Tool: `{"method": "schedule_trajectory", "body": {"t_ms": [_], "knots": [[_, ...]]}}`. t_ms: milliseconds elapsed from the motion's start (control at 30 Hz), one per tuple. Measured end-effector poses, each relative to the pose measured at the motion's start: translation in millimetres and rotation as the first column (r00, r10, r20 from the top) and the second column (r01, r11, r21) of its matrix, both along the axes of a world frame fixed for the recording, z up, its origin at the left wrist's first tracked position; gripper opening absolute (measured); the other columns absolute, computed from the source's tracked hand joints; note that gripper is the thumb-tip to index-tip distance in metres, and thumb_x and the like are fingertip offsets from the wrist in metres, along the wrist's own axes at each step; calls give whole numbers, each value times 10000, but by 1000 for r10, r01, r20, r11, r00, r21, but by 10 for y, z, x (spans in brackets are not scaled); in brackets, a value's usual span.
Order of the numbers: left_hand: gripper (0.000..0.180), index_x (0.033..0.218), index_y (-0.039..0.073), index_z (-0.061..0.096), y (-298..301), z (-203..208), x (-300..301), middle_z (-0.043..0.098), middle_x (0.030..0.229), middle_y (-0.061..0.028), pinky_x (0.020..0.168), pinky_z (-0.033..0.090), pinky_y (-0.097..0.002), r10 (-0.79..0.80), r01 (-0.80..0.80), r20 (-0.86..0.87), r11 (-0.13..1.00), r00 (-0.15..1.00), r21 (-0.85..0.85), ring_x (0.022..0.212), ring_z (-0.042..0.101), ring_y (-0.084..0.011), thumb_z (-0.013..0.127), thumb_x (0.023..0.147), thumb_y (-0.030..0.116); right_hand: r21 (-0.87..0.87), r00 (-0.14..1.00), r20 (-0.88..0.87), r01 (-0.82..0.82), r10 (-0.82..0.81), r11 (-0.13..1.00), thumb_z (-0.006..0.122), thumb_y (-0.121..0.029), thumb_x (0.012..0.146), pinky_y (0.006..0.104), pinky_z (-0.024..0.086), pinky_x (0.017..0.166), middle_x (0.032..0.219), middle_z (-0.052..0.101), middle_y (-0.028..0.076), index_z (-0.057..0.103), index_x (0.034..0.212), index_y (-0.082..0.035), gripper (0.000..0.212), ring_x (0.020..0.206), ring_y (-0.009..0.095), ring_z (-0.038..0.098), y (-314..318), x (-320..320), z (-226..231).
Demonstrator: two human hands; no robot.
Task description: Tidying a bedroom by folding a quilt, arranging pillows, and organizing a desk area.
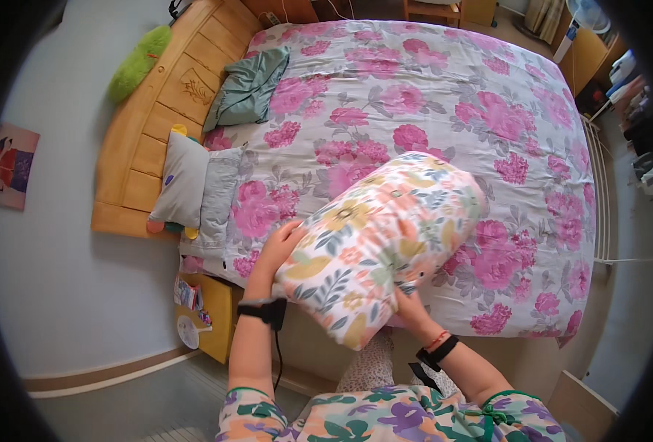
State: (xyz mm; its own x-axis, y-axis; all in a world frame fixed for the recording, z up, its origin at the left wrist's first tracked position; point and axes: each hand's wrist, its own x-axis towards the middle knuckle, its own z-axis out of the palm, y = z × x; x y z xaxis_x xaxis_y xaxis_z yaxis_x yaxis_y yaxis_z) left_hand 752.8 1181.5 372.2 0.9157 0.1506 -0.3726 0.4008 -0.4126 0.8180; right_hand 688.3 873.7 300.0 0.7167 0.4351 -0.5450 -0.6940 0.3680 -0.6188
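I hold a puffy white bundle with a yellow, peach and blue-grey flower print, which looks like a folded quilt (374,239), tilted over the near part of the bed. My left hand (276,252) grips its left end, with the fingers curled over the upper edge. At the near long side, my right hand (412,308) is closed on the fabric, and its fingers are partly hidden by the folds. Beneath lies a bed (518,287) covered with a white sheet of pink flowers and grey leaves.
Against the wooden headboard (131,158) lean a grey pillow (181,179) and a light grey cushion (222,188). Farther along lies a dark green pillow (249,88). A yellow bedside cabinet (220,320) stands by the near left corner. A white rack (600,184) runs along the bed's right end.
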Motion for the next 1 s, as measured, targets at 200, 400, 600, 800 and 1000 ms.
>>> {"method": "schedule_trajectory", "body": {"t_ms": [200, 400, 600, 800, 1000], "knots": [[455, 1277, -1, 365, 529, -845, -949, 478, 1211, -112, 840, 409, -278, 557, -546, -74, 765, 827, -343, 1036, 486, -156, 492, 871, 161, -66, 877, -162, -468, 453, 881, 567, -333, 836, 267, 431, 753, 1087, 525, 16, 469, 1173, -30, 464, 924, 114, 497, 367, -235, -890], [852, 1365, -3, 104, 259, -1830, -2063, 216, 1372, -233, 1037, 200, -401, 371, -334, -63, 889, 927, 313, 1283, 210, -332, 624, 778, 333, -363, 986, 145, -27, 85, 931, 636, -311, 790, 275, 427, 751, 1010, 541, 41, 399, 1175, -53, 520, 934, 120, 499, 316, 253, -913], [812, 1324, -31, 237, -6, -1577, -2227, 314, 1331, -215, 976, 306, -400, 902, -917, -176, 398, 395, -23, 1220, 339, -301, 672, 752, 346, -306, 920, 42, 384, -390, 871, 655, -276, 783, 329, 466, 745, 1032, 555, 87, 435, 1144, -32, 488, 927, 182, 561, 4, 1034, -734], [378, 1129, -16, 498, 350, -770, -1624, 572, 1051, -107, 775, 465, -343, 776, -790, -290, 397, 561, -467, 915, 573, -212, 613, 805, 143, -251, 934, 199, 341, -297, 906, 635, -184, 789, 302, 459, 754, 1027, 566, 75, 499, 1123, -11, 401, 907, 174, 554, 771, 1923, -271], [368, 1137, -4, 495, 261, -722, -1435, 590, 1013, -106, 767, 484, -356, 899, -851, -143, 326, 414, -413, 866, 596, -212, 563, 800, 127, -285, 880, 433, 338, -194, 897, 624, -171, 794, 293, 428, 810, 1063, 554, 71, 483, 1157, -12, 421, 957, 172, 529, 972, 2449, -120]]}}
